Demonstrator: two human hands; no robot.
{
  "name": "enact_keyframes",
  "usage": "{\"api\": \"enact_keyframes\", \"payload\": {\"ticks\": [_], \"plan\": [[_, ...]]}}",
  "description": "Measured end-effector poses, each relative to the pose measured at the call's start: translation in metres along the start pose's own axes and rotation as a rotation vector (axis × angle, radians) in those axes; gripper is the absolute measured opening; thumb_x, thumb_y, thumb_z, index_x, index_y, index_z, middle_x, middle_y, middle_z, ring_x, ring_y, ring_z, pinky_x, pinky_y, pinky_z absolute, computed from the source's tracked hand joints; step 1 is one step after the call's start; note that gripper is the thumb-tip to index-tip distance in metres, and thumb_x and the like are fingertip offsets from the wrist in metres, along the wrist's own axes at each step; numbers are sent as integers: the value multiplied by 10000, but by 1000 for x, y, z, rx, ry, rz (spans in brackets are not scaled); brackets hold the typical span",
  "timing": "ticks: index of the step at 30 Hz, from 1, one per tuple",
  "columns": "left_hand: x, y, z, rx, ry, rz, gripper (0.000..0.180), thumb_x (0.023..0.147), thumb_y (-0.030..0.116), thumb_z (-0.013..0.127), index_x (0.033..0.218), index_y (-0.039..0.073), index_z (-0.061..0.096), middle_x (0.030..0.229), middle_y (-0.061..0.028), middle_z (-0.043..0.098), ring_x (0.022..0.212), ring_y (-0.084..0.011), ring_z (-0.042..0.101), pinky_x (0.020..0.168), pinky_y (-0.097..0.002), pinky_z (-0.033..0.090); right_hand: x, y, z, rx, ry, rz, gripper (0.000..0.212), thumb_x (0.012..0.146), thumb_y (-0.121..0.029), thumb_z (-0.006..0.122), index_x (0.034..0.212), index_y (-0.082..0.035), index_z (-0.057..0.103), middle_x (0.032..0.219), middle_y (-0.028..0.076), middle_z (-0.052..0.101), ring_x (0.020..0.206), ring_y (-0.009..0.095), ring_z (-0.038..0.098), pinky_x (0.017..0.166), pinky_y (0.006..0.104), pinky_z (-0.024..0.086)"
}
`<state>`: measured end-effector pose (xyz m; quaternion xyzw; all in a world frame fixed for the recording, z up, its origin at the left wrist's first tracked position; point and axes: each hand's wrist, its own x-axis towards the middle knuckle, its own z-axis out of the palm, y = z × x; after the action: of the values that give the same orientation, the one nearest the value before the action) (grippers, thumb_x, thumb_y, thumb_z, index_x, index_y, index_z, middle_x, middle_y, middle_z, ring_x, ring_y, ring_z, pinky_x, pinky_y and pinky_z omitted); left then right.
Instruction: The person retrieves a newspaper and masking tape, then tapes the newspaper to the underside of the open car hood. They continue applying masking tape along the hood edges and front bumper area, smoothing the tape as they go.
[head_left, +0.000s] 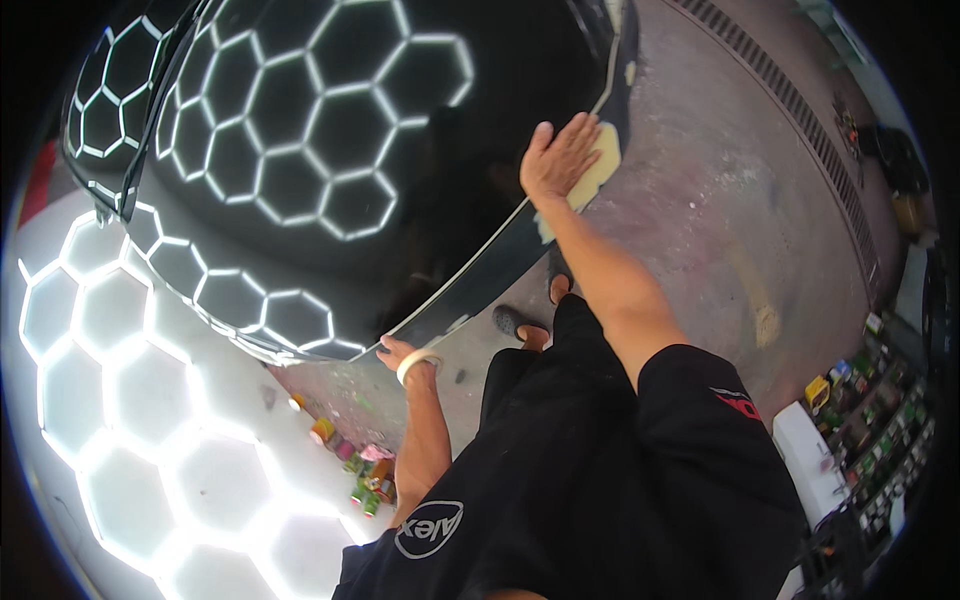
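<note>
My right hand lies flat, fingers together, on a pale yellow sheet at the edge of a glossy black car panel. The panel mirrors white hexagonal ceiling lights. A dark trim strip runs along the panel's lower edge. My left hand rests at that strip's near end, fingers curled through a roll of pale masking tape. I wear a black shirt and black trousers.
Several spray cans stand on the stained concrete floor below my left arm. A long drain grate crosses the floor at upper right. Shelves of small cans line the right rim. My sandalled foot is beside the panel.
</note>
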<state>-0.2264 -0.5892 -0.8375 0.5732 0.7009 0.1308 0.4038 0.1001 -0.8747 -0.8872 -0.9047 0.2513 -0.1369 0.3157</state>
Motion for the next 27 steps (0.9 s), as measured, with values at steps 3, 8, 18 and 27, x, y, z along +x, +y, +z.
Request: {"api": "enact_keyframes", "payload": {"ticks": [3, 8, 18, 27], "plan": [[49, -8, -29, -219, -22, -124, 733, 1130, 392, 577, 1699, 16, 307, 1699, -249, 422, 1497, -377, 505, 1186, -463, 452, -5, -2, -3, 28, -33, -1, 825, 1134, -533, 372, 1711, 39, 222, 1799, 259, 181, 1683, 423, 123, 1321, 660, 90], [91, -22, -52, 147, -173, 119, 724, 1126, 375, 563, 1677, -43, 345, 1745, -264, 348, 1529, -390, 477, 1234, -423, 398, -32, -10, -7, 20, -53, 4, 837, 1129, -539, 376, 1716, 34, 213, 1803, 264, 167, 1685, 422, 122, 1323, 657, 87], [82, -44, -66, 221, -133, 482, 559, 1081, 293, 611, 1514, -56, 556, 1578, -321, 482, 1432, -495, 492, 1212, -495, 411, -86, -13, -6, -115, -72, -50, 886, 1130, -596, 339, 1714, 56, 203, 1818, 251, 126, 1694, 404, 100, 1312, 684, 55], [163, -72, -107, 233, -67, 341, 583, 1115, 388, 532, 1613, 84, 514, 1689, -171, 461, 1481, -460, 478, 1220, -517, 419, -275, -32, -26, -304, -412, -335, 1039, 1110, -702, 282, 1697, 126, 60, 1798, 328, 19, 1690, 441, 1, 1330, 636, 38]]}}
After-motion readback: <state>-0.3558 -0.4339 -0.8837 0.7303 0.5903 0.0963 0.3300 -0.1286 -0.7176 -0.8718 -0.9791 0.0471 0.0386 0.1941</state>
